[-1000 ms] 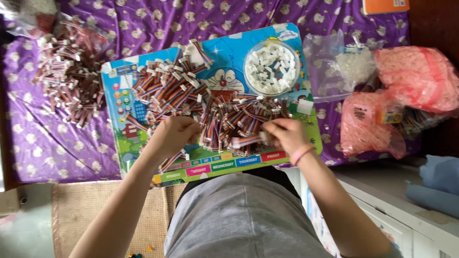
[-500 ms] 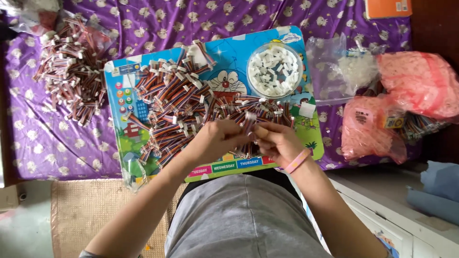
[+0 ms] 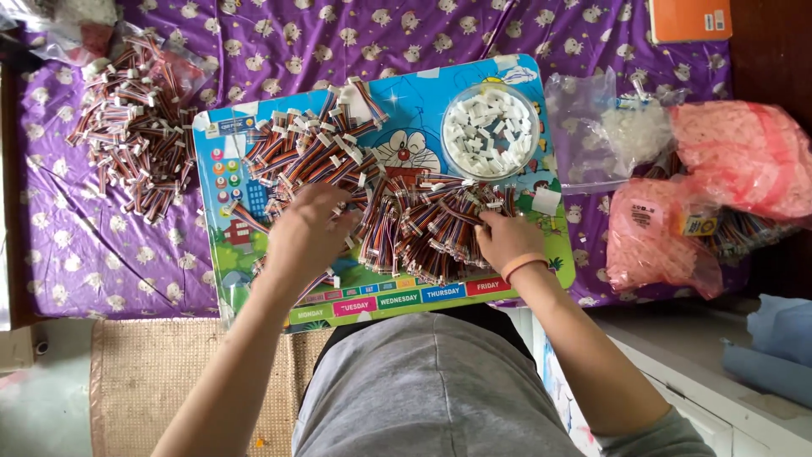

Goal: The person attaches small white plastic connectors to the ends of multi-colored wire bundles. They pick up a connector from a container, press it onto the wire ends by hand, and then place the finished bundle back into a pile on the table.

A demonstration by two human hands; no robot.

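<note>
The left hand covers part of the wire pile, its fingertips buried; the orange book is cut off at the top edge

A purple patterned bedspread covers the bed beyond the hands. Nearer than them lies a woven beige mat; to their right stands a white cabinet.

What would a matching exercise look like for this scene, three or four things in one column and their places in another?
1 round clear bowl of white connectors
2 orange book
3 pink plastic bags
4 loose pile of striped wire bundles

A on the purple cloth, left of the board
B top right corner
C on the blue picture board
D right of the board

Pairs: 1-C, 2-B, 3-D, 4-A
</note>
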